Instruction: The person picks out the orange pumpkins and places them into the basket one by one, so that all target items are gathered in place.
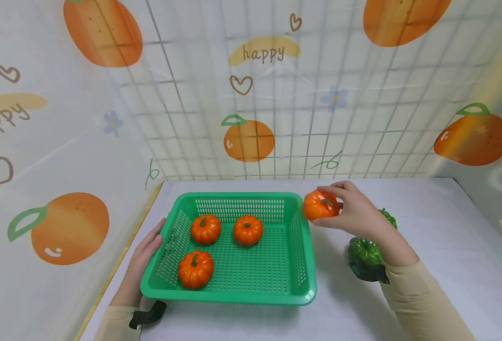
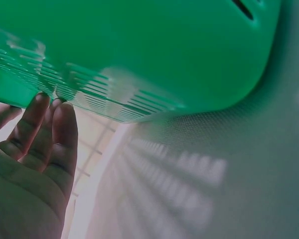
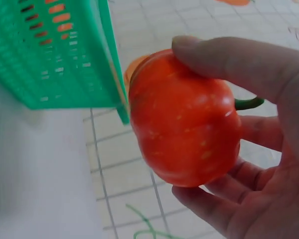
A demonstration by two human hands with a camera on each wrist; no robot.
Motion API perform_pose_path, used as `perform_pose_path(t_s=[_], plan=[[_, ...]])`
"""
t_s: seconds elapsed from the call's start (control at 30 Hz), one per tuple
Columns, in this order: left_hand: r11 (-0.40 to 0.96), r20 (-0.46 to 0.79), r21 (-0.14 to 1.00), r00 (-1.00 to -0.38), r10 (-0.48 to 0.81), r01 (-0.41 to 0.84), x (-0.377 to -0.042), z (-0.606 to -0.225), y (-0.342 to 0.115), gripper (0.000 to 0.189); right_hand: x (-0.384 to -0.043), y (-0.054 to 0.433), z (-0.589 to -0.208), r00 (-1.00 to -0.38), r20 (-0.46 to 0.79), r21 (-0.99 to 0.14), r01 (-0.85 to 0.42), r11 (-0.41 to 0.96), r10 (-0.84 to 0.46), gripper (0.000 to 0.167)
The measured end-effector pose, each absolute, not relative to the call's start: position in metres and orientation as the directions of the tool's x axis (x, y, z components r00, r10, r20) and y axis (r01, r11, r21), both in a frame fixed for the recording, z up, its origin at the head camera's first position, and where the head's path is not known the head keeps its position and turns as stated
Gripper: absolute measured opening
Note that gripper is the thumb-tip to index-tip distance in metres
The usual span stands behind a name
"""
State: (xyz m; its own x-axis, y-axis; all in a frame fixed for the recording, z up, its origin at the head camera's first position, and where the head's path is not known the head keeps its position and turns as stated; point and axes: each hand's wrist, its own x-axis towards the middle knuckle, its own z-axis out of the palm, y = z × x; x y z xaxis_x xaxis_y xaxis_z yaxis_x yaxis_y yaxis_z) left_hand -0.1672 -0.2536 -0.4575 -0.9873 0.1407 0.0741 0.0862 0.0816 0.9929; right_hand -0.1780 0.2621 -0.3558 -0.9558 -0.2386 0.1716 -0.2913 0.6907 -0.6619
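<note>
My right hand (image 1: 355, 210) grips a small orange pumpkin (image 1: 320, 204) with a green stem, just outside the basket's right rim. Thumb and fingers sit on opposite sides of this pumpkin in the right wrist view. The green plastic basket (image 1: 174, 294) holds three more orange pumpkins: one at its back left (image 1: 206, 229), one at its back middle (image 1: 248, 230), one at its front left (image 1: 195, 269). Along the basket's left side lies my left hand (image 1: 142, 258); its nearly straight fingers (image 2: 65, 124) touch the slotted wall in the left wrist view.
Two glittery green pumpkins are on the white table, one (image 1: 364, 251) beside my right wrist and another (image 1: 388, 217) partly hidden behind the forearm. A printed curtain (image 1: 200, 132) over a grid hangs along the table's back edge, and a printed sheet (image 1: 76, 161) closes the left side.
</note>
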Motion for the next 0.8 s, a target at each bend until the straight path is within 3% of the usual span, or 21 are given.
perform_pose_path(t_s=[0.8], plan=[[0.09, 0.09, 0.991, -0.985, 0.145, 0.104, -0.167, -0.458, -0.255, 0.052, -0.172, 0.189, -0.371, -0.853, 0.132, -0.637, -0.463, 0.616, -0.505, 0.081]])
